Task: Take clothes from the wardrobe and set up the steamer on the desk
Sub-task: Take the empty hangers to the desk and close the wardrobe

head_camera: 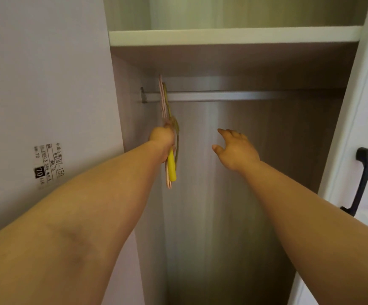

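Wardrobe (233, 172): it stands open in front of the person, with grey wood-pattern walls inside and a white shelf (233, 35) across the top part.
Rail (222, 95): a metal bar runs left to right under the shelf, fixed at its left end by a small bracket (143, 95).
Hangers (171, 164): a thin bunch of them, pink and yellow, is at the left end of the rail; the hooks are at the rail and the lower ends hang down below the left hand. No clothes are seen on them.
Left hand (162, 139): it is stretched far into the wardrobe and the fingers are closed around the bunch of hangers, in the middle of their length.
Right hand (236, 148): it reaches into the wardrobe to the right of the hangers, well apart from them; the fingers are spread and relaxed and it holds nothing and touches nothing.
Left door (46, 95): the inner side of the open door is pale grey and fills the left of the view.
Label (49, 165): a printed sticker on the left door, turned sideways. I can read "M7-150", "1590 X 365" and a white "70" in a black box; the other small characters are too blurred.
Right door (363, 106): white, at the right edge, with a black handle (362, 179) that stands vertical.
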